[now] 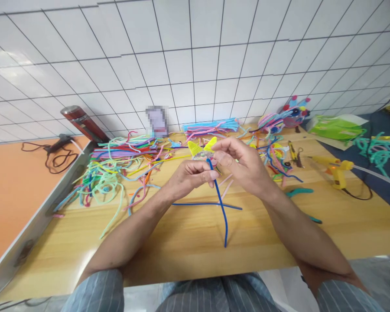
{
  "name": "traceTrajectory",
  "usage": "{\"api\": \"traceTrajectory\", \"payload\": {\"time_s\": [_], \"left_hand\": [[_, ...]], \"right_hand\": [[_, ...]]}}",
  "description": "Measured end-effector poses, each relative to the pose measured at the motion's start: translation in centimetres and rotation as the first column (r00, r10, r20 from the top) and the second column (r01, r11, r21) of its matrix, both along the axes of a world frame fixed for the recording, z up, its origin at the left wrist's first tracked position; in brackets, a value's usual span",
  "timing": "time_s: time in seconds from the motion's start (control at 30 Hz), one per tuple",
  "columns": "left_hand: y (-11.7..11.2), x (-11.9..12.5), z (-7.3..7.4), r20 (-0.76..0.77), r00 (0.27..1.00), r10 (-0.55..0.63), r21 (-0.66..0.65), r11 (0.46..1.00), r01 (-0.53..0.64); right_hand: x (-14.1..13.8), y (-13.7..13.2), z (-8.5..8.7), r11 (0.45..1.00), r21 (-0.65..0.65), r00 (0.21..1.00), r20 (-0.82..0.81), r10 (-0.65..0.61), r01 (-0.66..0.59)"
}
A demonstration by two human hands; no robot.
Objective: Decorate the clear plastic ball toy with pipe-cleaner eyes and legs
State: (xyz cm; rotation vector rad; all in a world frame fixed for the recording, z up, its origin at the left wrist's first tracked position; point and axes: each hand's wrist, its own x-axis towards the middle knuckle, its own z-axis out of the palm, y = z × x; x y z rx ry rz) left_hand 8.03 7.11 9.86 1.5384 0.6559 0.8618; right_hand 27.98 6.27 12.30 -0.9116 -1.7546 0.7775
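My left hand (196, 175) pinches a dark blue pipe cleaner (221, 206) between thumb and forefinger. Its short upper end sticks out above the fingers, and its long end hangs toward me. My right hand (242, 167) is just right of that upper end, fingers loosely bent and thumb apart, with nothing visible between them. Behind both hands sits a bright yellow pair of pointed ear shapes (194, 148) on a piece that the hands partly hide. A second blue pipe cleaner (195, 203) lies across the table below my left hand.
A tangle of coloured pipe cleaners (117, 160) covers the left. Light blue pipe cleaners (211, 125) lie by the wall. At right are a yellow glue gun (338, 171), a teal-handled tool (300, 191) partly behind my forearm, and a green packet (336, 130). A red flask (82, 122) leans at back left.
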Motion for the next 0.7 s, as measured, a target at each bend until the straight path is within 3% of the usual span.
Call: {"api": "traceTrajectory", "payload": {"time_s": [0.23, 0.43, 0.6, 0.7], "left_hand": [[0.0, 0.2, 0.1, 0.0, 0.996, 0.089, 0.032, 0.996, -0.089], [0.0, -1.4, 1.6, -0.183, 0.981, -0.06, 0.056, 0.996, 0.071], [-0.5, -3.9, 3.3, -0.273, 0.959, 0.071, 0.16, 0.987, -0.027], [-1.2, -4.6, 3.4, -0.34, 0.938, 0.062, 0.198, 0.98, 0.007]], "right_hand": [[-0.7, -0.1, 0.2, 0.994, -0.055, 0.995, 0.032, 0.094, -0.092], [-0.7, 0.0, 0.0, 0.995, -0.054, 0.989, 0.118, 0.086, -0.08], [-0.8, -0.6, 0.4, 0.988, -0.085, 0.949, 0.279, 0.146, -0.127], [-1.5, -1.1, 0.2, 0.984, -0.058, 0.906, 0.386, 0.176, -0.167]]}}
